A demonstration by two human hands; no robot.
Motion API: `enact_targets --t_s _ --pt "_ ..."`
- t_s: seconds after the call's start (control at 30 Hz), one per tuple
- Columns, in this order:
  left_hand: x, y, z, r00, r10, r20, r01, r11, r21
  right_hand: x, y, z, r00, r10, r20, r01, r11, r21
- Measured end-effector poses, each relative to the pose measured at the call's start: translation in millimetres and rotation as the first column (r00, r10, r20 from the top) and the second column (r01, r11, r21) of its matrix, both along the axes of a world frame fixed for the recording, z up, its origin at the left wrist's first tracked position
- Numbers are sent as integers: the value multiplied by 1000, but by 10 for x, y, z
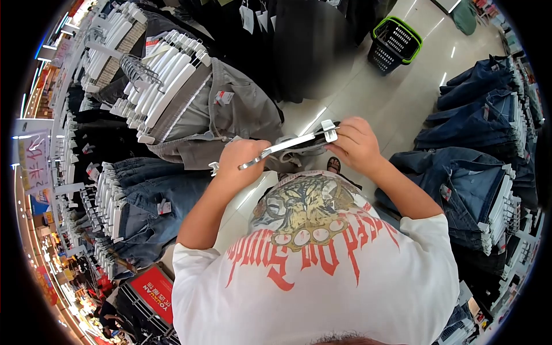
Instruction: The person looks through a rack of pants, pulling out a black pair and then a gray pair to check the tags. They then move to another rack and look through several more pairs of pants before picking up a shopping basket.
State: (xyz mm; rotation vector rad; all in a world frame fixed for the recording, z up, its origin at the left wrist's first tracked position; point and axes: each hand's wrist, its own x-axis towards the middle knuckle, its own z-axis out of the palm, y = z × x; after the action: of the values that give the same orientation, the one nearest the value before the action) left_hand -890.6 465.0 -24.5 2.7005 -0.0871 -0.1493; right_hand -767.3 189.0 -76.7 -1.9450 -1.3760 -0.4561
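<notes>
A white clip hanger (290, 143) is held up in front of my chest, slanting from lower left to upper right. My left hand (246, 154) is closed around its left part, and a white clip end (214, 168) sticks out beyond the fist. My right hand (357, 144) pinches the other end, right beside the white clip (329, 131). Grey cloth (310, 155), seemingly trousers, hangs from the hanger, mostly hidden below it. Close to my left hand is a rack row of grey trousers (241, 100) on white hangers.
Blue jeans (158, 198) hang at lower left, and more jeans (454, 184) hang on the right. Dark garments (310, 46) hang ahead. A black basket with a green rim (395, 43) stands on the shiny floor. A red sign (152, 293) is at lower left.
</notes>
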Motion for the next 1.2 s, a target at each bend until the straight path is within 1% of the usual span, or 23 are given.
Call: enact_targets --t_s 0.03,0.07,0.13,0.2,0.27,0.3,0.33,0.37,0.4,0.43,0.47,0.53,0.6,0.63,0.73,0.77,0.87,0.97,1.0,1.07,1.1,1.13,1.2 --pt "-16 22 59 1000 -10 23 10 1000 8 -39 -14 -27 997 -29 -69 31 999 32" --pt "-30 41 127 999 -20 47 20 1000 15 -78 6 -42 973 -71 -220 94 990 101" --pt "-66 63 281 995 -58 76 58 998 13 -152 110 -15 853 -113 -510 246 948 201" --pt "-105 74 361 991 -87 100 84 996 40 -84 128 -163 757 -4 -653 79 993 85" --pt "-130 89 375 976 -109 187 101 994 49 -28 92 -474 697 68 -714 -154 986 -57" --pt "-132 126 386 964 -131 230 125 991 41 -14 126 -468 729 157 -667 -255 966 -52" --pt "-129 169 399 950 -151 274 147 989 36 -58 97 -423 705 204 -679 -276 961 3" --pt "-110 209 469 938 -186 292 158 981 116 -147 132 -403 774 207 -599 -256 967 3" --pt "-93 298 494 919 -196 343 166 979 114 -245 154 -391 832 205 -515 -235 972 8" --pt "-67 405 457 890 -195 413 150 979 140 -305 184 -329 856 236 -461 -270 963 -7" --pt "-42 516 402 854 -198 480 132 977 168 -344 203 -224 854 265 -448 -316 948 -42" --pt "10 665 376 835 -167 524 109 984 140 -398 307 -12 776 317 -545 -378 926 1" --pt "51 730 367 797 -120 592 75 992 99 -409 383 145 724 388 -570 -462 887 16" --pt "66 721 386 782 -73 619 59 997 43 -432 415 194 695 420 -583 -502 865 24" --pt "104 796 304 763 -13 646 49 998 -38 -548 481 278 663 528 -531 -582 809 79" --pt "102 787 305 765 -19 644 66 997 -49 -567 492 295 645 538 -543 -610 790 58" --pt "112 753 336 765 -88 638 93 995 26 -549 482 286 608 569 -554 -657 752 53" --pt "82 791 273 756 -57 652 52 998 27 -533 491 203 588 577 -567 -647 756 99" --pt "53 742 341 766 -19 643 -2 1000 31 -498 486 212 601 532 -597 -618 783 75" --pt "-4 654 568 805 11 593 -16 1000 4 -349 435 229 630 455 -630 -570 821 23" --pt "-41 646 635 820 16 572 -16 1000 -4 -291 404 135 633 413 -654 -526 850 28" --pt "-97 641 685 851 13 524 -24 1000 15 -205 371 71 615 392 -684 -517 856 25" --pt "-221 514 818 884 64 463 -109 992 70 -28 289 -49 581 324 -747 -479 878 9"
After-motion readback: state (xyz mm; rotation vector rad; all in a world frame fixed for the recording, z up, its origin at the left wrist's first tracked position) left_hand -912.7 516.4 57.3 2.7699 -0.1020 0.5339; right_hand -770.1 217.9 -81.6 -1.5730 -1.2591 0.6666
